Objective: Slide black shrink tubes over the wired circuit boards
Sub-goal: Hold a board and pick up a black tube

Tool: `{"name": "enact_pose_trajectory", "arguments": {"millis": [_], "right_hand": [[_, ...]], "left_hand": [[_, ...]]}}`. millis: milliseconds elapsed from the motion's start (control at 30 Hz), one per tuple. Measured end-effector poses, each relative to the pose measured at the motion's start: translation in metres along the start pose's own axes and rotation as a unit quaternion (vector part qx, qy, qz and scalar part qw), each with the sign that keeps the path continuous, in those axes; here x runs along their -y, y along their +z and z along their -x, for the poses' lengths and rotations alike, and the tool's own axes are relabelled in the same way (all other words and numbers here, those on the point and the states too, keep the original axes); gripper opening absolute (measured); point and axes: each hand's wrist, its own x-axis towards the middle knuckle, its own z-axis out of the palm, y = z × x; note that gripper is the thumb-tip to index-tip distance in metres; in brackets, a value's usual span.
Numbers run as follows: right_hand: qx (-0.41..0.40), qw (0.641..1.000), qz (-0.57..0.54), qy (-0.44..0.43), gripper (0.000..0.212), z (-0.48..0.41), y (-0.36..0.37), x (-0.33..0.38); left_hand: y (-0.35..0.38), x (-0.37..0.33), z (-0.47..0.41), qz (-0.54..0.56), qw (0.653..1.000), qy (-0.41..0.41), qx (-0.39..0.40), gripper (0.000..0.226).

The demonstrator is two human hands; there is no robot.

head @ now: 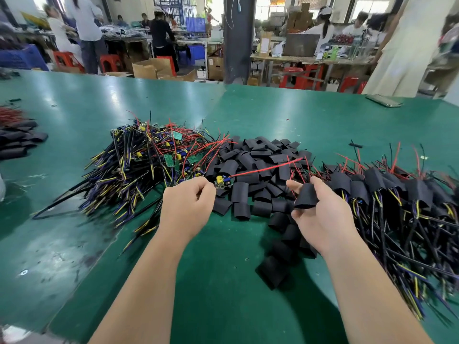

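Observation:
My left hand (187, 204) pinches a small circuit board (221, 181) with a yellow part; its red wire (265, 168) stretches right over the tube pile. My right hand (323, 214) holds one black shrink tube (306, 197) between thumb and fingers, a short gap right of the board. Loose black shrink tubes (260, 170) lie heaped in the middle of the green table (223, 294). A tangle of bare wired boards (149, 165) lies to the left. Boards with tubes on them (397, 194) are piled at the right.
Another heap of black tubes and red wires (17, 137) sits at the far left edge. A flat grey object (383, 100) lies at the table's far right. Beyond the table are people, red stools, cardboard boxes and a dark pillar (238, 38).

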Motion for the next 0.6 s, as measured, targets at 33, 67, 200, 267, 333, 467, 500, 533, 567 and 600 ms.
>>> {"name": "enact_pose_trajectory", "arguments": {"millis": [33,67,200,267,333,467,500,533,567,600], "right_hand": [[-0.007,1.0,0.009,-0.003,0.016,-0.001,-0.001,0.0],[-0.008,1.0,0.023,-0.007,0.014,-0.002,-0.001,0.002],[0.027,0.997,-0.07,0.002,0.024,-0.001,-0.001,0.006],[0.035,0.988,-0.15,0.008,0.028,0.0,0.0,0.009],[0.042,0.978,-0.205,0.01,0.028,0.002,0.002,0.011],[0.043,0.957,-0.286,-0.003,0.026,0.005,0.003,0.016],[0.05,0.955,-0.292,-0.011,0.025,0.005,0.002,0.016],[0.058,0.955,-0.29,-0.017,0.025,0.005,0.001,0.017],[0.064,0.957,-0.284,-0.024,0.024,0.005,0.0,0.017],[0.067,0.959,-0.273,-0.031,0.024,0.003,-0.002,0.017]], "left_hand": [[0.0,0.0,0.0,0.001,1.0,0.002,0.001,0.024],[-0.001,-0.001,0.0,0.004,1.0,0.003,0.002,0.024],[-0.002,-0.001,0.001,0.028,0.999,0.013,0.013,0.025],[-0.002,0.001,0.001,0.042,0.999,0.018,0.017,0.025],[-0.002,0.003,0.0,0.055,0.998,0.021,0.016,0.025],[-0.002,0.004,0.0,0.083,0.996,0.028,0.013,0.027],[-0.002,0.004,0.0,0.088,0.996,0.027,0.014,0.028],[-0.002,0.004,0.0,0.092,0.995,0.027,0.016,0.029],[-0.002,0.004,0.0,0.096,0.995,0.027,0.017,0.029],[-0.002,0.003,0.0,0.099,0.995,0.028,0.018,0.029]]}}
